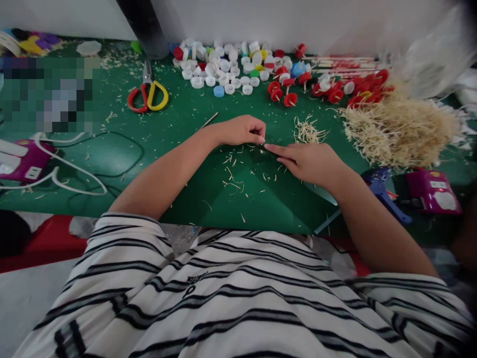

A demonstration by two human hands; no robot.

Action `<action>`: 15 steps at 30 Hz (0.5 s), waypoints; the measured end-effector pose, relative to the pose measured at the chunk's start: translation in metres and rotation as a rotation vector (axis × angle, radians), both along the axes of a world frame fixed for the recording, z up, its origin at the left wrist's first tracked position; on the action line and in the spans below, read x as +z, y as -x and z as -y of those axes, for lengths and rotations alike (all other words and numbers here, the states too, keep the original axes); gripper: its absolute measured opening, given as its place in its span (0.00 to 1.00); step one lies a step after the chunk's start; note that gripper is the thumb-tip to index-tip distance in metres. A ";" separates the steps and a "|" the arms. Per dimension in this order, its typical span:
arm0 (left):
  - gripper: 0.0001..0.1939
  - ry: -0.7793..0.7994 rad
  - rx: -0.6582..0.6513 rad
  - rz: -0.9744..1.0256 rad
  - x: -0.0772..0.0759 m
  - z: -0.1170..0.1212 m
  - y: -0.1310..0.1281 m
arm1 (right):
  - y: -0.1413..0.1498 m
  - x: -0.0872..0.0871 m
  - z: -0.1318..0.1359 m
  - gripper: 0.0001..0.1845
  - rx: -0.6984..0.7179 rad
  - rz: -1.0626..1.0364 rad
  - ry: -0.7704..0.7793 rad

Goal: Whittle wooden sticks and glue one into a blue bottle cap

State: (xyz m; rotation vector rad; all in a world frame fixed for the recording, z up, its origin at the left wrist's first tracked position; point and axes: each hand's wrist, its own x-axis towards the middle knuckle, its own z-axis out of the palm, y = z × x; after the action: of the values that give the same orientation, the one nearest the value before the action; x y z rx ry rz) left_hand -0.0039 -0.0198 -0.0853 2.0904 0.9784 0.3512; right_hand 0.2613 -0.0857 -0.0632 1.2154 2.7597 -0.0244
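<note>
Above the green table, my left hand (pixel 246 130) is curled into a pinch. Whatever lies between its fingertips is too small to make out. My right hand (pixel 313 161) comes in from the right, palm down. Its index finger is stretched out so that the tip meets the left fingertips, and the thumb sits apart below it. I see nothing clearly held in it. Loose straw-coloured fibre scraps (pixel 233 185) are scattered below both hands. Just beyond the right hand lies a small bundle of pale fibres (pixel 308 130).
Scissors (pixel 147 94) with red and yellow handles lie back left. Many bottle caps (pixel 223 67) and red caps on sticks (pixel 289 99) line the wall. A large fibre heap (pixel 402 127), a blue glue gun (pixel 383 194) and a purple box (pixel 434 191) stand right. White cables (pixel 74 169) cross the left.
</note>
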 end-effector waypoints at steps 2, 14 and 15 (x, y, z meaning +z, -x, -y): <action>0.03 -0.005 0.000 0.012 0.001 0.001 0.000 | 0.000 0.001 -0.001 0.31 -0.010 0.006 0.034; 0.04 0.042 -0.015 -0.045 0.010 0.010 -0.006 | -0.018 0.008 0.001 0.33 -0.060 0.048 0.149; 0.04 0.043 -0.010 -0.035 0.010 0.010 -0.006 | -0.021 0.007 0.000 0.33 -0.058 0.038 0.153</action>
State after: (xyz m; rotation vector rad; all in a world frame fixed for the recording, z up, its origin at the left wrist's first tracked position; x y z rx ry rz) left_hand 0.0021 -0.0298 -0.0755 2.0675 0.9876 0.2868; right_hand 0.2819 -0.0856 -0.0558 1.2415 2.6349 -0.2118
